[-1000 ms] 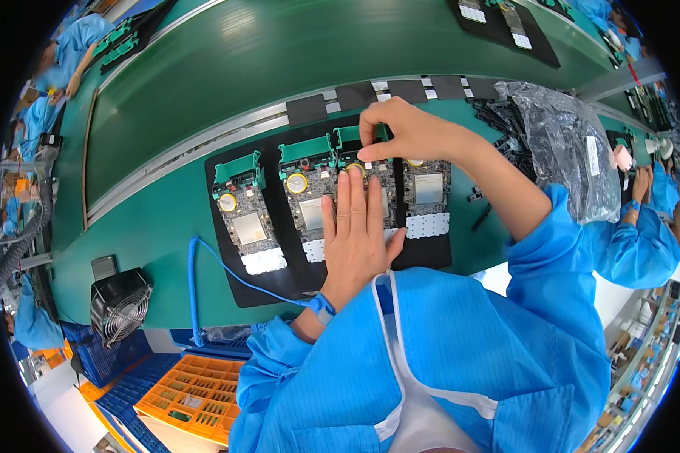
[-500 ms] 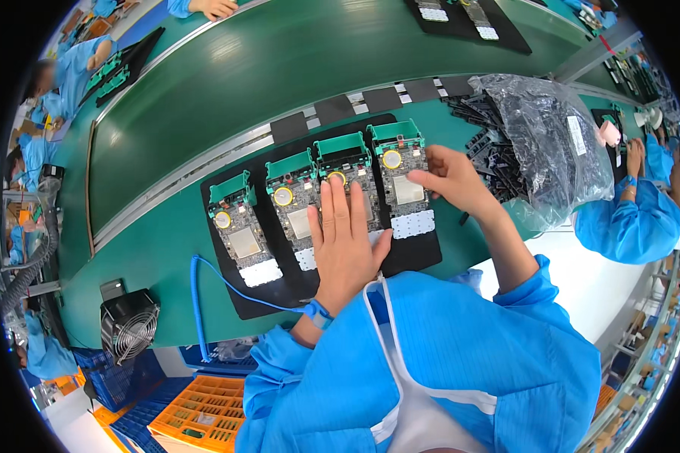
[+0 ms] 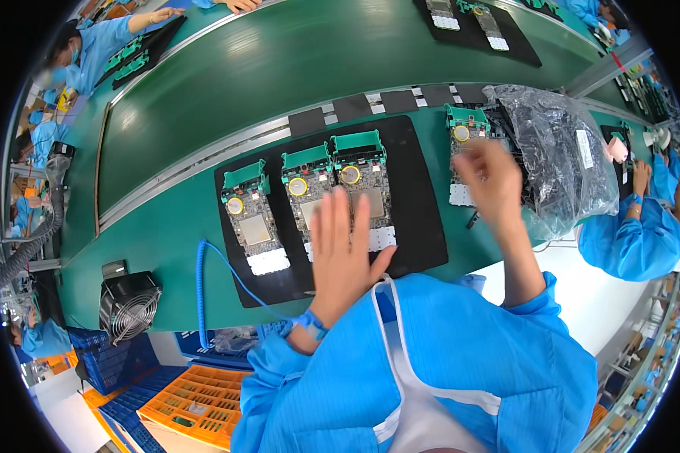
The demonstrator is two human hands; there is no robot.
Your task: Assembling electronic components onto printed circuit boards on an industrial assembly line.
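My left hand (image 3: 344, 249) is flat with its fingers stretched out, over the lower parts of two circuit boards. The middle board (image 3: 297, 174) and the board beside it (image 3: 350, 167) each have a green plastic bracket on top and a round yellow-rimmed cell. A similar board (image 3: 254, 230) lies to their left on the black mat (image 3: 414, 204). To the right, off the mat, is another such board (image 3: 461, 185) next to loose black plastic parts. My right hand (image 3: 499, 185) is over this board's right side, smeared by motion; its grip cannot be made out.
A clear plastic bag (image 3: 559, 151) of dark parts lies on the right. A blue coiled cord (image 3: 201, 294) runs to my left wrist strap. A black fan (image 3: 131, 309) stands front left. Beyond a metal rail is a green belt (image 3: 264, 68). Co-workers sit around.
The rightmost board has left the mat and is now further right, beside the black parts. My right hand has moved right with it. My left hand stays over the middle boards.
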